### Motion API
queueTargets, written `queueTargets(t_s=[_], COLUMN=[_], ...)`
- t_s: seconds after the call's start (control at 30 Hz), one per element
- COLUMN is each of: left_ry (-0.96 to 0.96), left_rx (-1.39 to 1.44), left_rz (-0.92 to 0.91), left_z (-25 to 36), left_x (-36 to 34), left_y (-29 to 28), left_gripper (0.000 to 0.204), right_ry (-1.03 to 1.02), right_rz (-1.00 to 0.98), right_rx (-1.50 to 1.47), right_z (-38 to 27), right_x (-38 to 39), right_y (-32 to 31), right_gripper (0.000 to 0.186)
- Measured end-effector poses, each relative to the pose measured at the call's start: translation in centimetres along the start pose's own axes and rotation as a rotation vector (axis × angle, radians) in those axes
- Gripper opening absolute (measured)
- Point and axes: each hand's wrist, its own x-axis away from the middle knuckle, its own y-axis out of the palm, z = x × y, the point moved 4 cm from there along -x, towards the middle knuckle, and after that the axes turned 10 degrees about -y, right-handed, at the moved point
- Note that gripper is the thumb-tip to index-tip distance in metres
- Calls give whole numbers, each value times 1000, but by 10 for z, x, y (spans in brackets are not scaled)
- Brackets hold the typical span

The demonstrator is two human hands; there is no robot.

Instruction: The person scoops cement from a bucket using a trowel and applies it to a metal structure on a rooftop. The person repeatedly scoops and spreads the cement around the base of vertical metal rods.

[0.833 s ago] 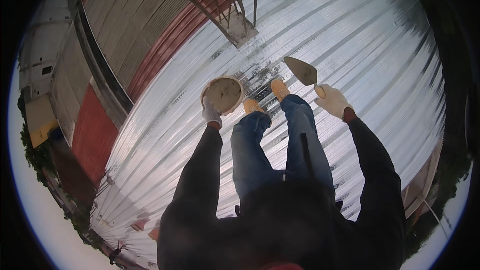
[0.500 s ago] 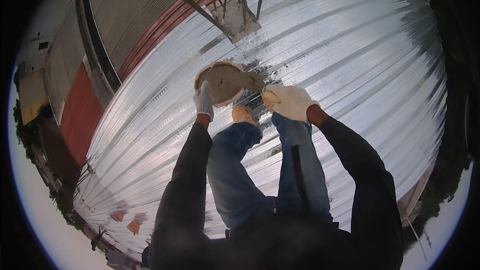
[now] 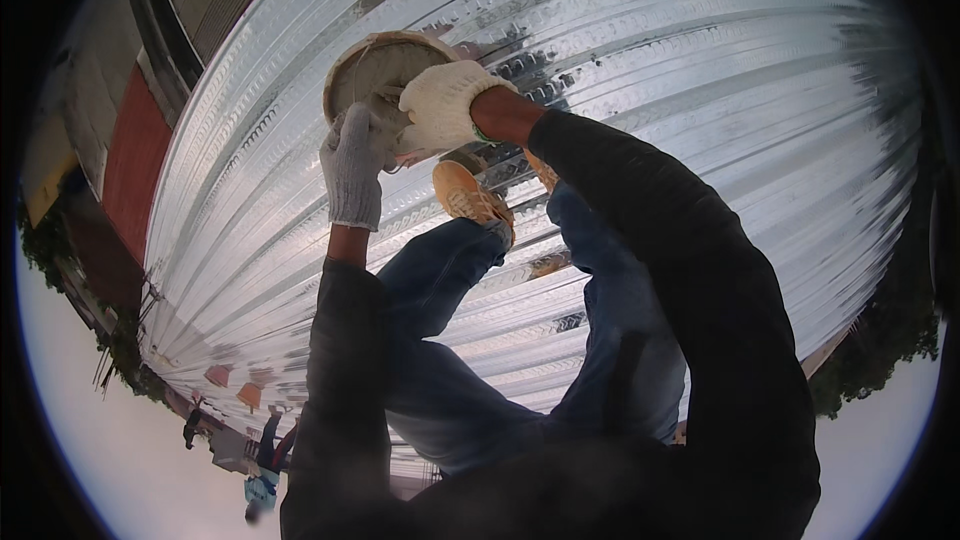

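Person sits on a ribbed shiny metal roof (image 3: 700, 70), legs in blue jeans (image 3: 450, 340) stretched forward, tan boot (image 3: 468, 195) on the sheet.

Left hand (image 3: 352, 165), grey knit glove, grips the near rim of a round shallow pan (image 3: 375, 70) with grey mortar inside; fingers curl up over the edge, thumb side hidden. The pan is tilted toward the camera and is held up above the roof, in front of the left knee.

Right hand (image 3: 445, 105), cream knit glove, is clenched and sits over the right side of the pan, touching or just above its rim. What it clasps: cannot tell, the glove hides it.

Change against the earlier frames: 0.8 s ago the right hand was well apart from the pan, off to the right, with a pointed trowel showing in it. At 0.5 s it had crossed over beside the pan. Now it overlaps the pan, and no trowel blade shows. The pan appears larger and higher in view, nearer the camera. The left hand's grip on the pan is unchanged.
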Motion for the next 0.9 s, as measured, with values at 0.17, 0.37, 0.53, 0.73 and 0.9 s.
queueTargets(t_s=[0.17,0.37,0.53,0.73,0.9], left_ry=[-121,-34,25,149,237], left_rx=[-168,-632,-801,-855,-953], left_rz=[-121,-55,-92,-150,-177], left_z=[27,53,55,64,52], left_x=[7,3,-3,-3,9], left_y=[-28,-30,-31,-33,-37], left_gripper=[31,36,33,35,38], right_ry=[198,-39,-115,-149,125], right_rz=[503,148,24,-62,447], right_rx=[-9,213,384,414,196], right_z=[147,255,260,268,249], right_x=[97,176,177,164,137], right_y=[-8,157,212,213,143], right_gripper=[33,14,16,21,18])
